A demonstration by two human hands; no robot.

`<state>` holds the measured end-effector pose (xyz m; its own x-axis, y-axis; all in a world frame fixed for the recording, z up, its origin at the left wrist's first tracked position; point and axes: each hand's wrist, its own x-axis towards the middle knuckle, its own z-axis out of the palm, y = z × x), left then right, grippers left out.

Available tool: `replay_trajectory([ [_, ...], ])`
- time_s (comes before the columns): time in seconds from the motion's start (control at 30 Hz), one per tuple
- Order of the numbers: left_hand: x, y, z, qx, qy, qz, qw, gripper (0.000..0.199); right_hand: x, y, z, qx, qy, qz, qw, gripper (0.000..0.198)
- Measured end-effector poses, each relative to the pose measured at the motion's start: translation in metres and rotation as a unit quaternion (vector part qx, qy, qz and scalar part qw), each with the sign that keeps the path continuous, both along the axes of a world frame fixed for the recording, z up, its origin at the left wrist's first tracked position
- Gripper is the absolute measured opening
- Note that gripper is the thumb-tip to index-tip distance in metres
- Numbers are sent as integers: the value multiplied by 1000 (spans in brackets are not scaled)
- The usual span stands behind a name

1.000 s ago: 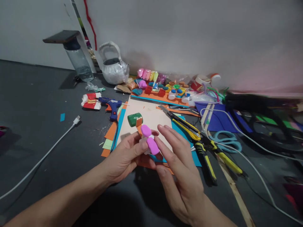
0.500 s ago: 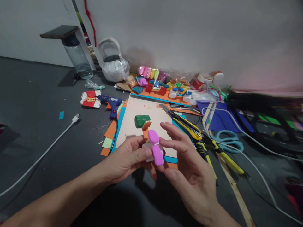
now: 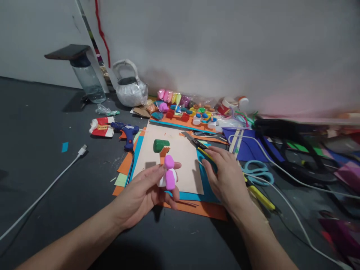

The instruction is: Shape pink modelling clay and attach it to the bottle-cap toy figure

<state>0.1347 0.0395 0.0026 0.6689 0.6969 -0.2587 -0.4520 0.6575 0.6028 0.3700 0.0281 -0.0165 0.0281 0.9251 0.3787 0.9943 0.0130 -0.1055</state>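
So the little craft piece is up in the left hand, held in the air over the front part of a cream sheet, and it's a pretty colourful thing. Closest to the camera are two smooth, matte, bright pink lumps: a rounded one on top and a longer, boxier one right below it. Some white peeks out on both sides of the lower lump, but I can't make out its full shape. Above the pink there's an orange strip with a row of small pale bumps along its top edge, and a shiny dark green cylinder lies on its side up against that end. The strip's bottom end is hidden, so no clue how it joins on. Left fingers are grasping the piece, thumb on the near side and the others behind and under it. The right hand is down on the yellow and black utility knife, blade pointing away toward the back; its fingers are bent over the handle, but I can't tell if they're actually gripping. Light blue scissors lie just beyond that wrist, on the right.
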Motion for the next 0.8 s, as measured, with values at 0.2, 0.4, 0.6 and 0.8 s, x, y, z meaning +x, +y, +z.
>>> replay_trajectory([
  [0.2, -5, 0, -2, -2, -22, -18, 1000, 38, 22, 17, -15, -61, -94, -73, 991, 35],
  [0.4, -5, 0, -3, 27, -44, -38, 998, 34, 23, 22, -13, -67, -113, -102, 986, 22],
  [0.6, -5, -2, 1, 66, -63, -72, 993, 40, 22, 19, -8, -17, -84, -109, 990, 25],
  [0.8, -8, -2, 3, 75, -73, -93, 990, 41, 21, 5, 12, 96, 85, -49, 991, 33],
])
